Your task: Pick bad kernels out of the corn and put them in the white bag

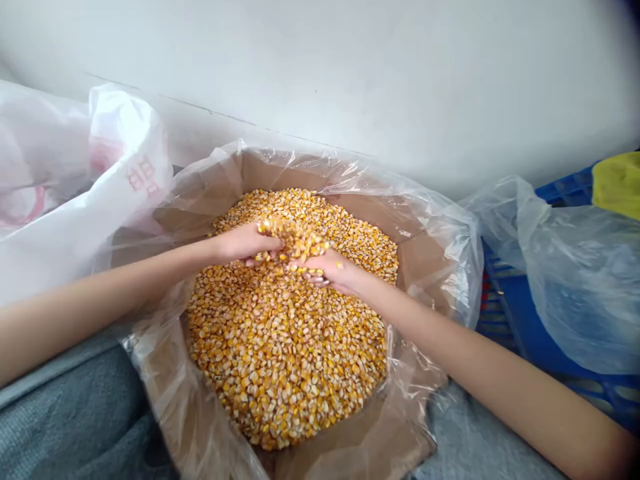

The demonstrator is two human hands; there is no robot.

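Yellow and pale corn kernels (290,360) fill a cardboard box (350,460) lined with a clear plastic bag (450,220). Both my hands are over the middle of the box, cupped close together and facing each other. A heaped scoop of kernels lies between and on them, some blurred by motion. My left hand (245,243) curls round the heap from the left, its fingers partly covered by kernels. From the right, my right hand (334,268) supports the same heap, with its lower fingers just above the kernels below.
A white plastic sack (125,180) with red print stands at the left. At the right are a blue crate (515,300), a clear plastic bag (590,287) and a yellow item (617,183). Behind the box rises a white wall (320,80). Grey-blue cloth (80,407) lies near the front.
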